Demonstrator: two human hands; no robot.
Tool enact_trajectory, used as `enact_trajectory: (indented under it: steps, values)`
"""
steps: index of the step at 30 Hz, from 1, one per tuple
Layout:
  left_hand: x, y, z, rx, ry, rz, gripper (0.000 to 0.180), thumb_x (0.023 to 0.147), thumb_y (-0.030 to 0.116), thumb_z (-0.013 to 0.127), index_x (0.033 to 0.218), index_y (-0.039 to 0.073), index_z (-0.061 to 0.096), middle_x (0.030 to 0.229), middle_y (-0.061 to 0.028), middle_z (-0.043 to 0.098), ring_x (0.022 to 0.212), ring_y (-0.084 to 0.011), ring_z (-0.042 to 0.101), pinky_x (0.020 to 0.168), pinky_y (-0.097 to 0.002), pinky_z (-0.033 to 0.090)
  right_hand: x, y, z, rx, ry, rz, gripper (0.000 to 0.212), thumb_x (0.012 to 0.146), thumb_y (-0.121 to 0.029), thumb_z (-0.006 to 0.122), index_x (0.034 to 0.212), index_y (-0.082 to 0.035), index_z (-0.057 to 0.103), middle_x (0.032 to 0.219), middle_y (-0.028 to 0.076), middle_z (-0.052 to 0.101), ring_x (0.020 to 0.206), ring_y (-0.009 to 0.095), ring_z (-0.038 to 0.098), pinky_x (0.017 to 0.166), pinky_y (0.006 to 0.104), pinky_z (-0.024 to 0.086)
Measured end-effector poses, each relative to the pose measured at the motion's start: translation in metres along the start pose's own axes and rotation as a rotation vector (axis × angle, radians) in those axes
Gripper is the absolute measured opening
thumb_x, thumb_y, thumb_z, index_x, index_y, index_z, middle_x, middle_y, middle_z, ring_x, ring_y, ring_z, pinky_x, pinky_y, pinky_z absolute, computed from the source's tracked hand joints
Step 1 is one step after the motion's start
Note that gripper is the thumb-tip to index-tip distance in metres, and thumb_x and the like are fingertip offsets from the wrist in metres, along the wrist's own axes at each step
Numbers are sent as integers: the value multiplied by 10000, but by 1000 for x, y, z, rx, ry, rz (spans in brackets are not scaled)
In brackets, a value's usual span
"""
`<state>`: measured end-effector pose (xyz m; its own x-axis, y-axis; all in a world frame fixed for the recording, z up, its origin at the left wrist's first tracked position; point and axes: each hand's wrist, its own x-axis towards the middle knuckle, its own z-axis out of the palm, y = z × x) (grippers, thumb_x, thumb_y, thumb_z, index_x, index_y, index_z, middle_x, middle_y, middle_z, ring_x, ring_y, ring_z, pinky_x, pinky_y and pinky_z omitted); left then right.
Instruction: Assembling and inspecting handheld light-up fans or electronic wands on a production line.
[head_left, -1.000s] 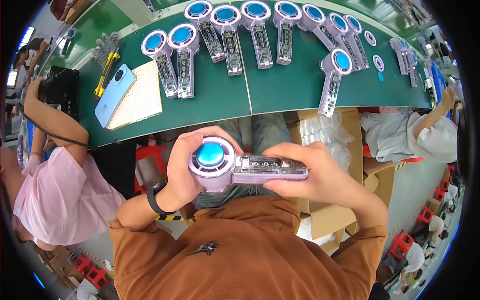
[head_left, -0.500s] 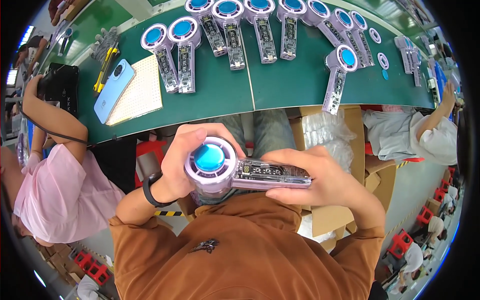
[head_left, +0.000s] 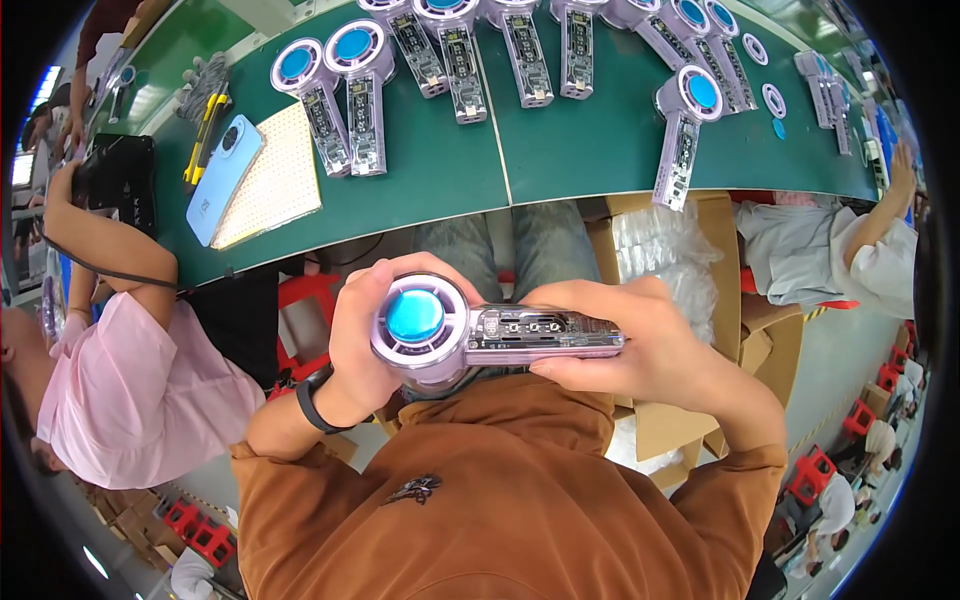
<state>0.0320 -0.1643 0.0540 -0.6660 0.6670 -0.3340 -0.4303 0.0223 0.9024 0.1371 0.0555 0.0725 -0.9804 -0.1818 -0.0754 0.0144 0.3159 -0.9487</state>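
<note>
Both hands hold one handheld fan [head_left: 545, 333] level above my lap, with its round head to the left. The fan has a lilac ring, a bright blue centre disc and a see-through handle with a circuit board inside. My left hand [head_left: 365, 325] wraps round the far and left side of the head, its thumb by the rim. My right hand [head_left: 640, 335] grips the handle's end, with fingers along its far side and the thumb along the near side. Several similar fans lie on the green table [head_left: 420, 190] ahead; one fan [head_left: 680, 140] lies nearest its edge on the right.
On the table's left are a blue phone [head_left: 225, 180], a dotted cream pad [head_left: 285, 180], yellow-handled cutters [head_left: 205, 140] and grey gloves [head_left: 205, 85]. Loose lilac rings [head_left: 773, 100] lie right. An open carton [head_left: 715, 235] with clear plastic bags stands below the edge. Co-workers sit on both sides.
The view has shifted slightly, so the table's things sit a little higher. Both hands keep their hold on the fan, whose handle has rolled slightly.
</note>
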Motion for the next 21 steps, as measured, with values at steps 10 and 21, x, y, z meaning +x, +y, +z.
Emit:
enact_trajectory:
  steps: [10, 21]
  values:
    - [17, 0, -4, -19, -198, -159, 536, 880, 348, 326, 841, -103, 612, 816, -166, 650, 733, -182, 618, 720, -267, 489, -10, 5, 2, 90, -108, 170, 408, 750, -172, 792, 1097, -21, 640, 884, 111, 704, 726, 194, 696, 661, 272, 522]
    - [2, -25, 1, -307, -34, -157, 586, 913, 382, 266, 921, -98, 602, 899, -179, 648, 813, -210, 629, 773, -306, 503, -8, 10, 9, 73, 31, 74, 357, 803, -155, 745, 1105, -9, 622, 899, 149, 700, 781, 281, 704, 690, 320, 552]
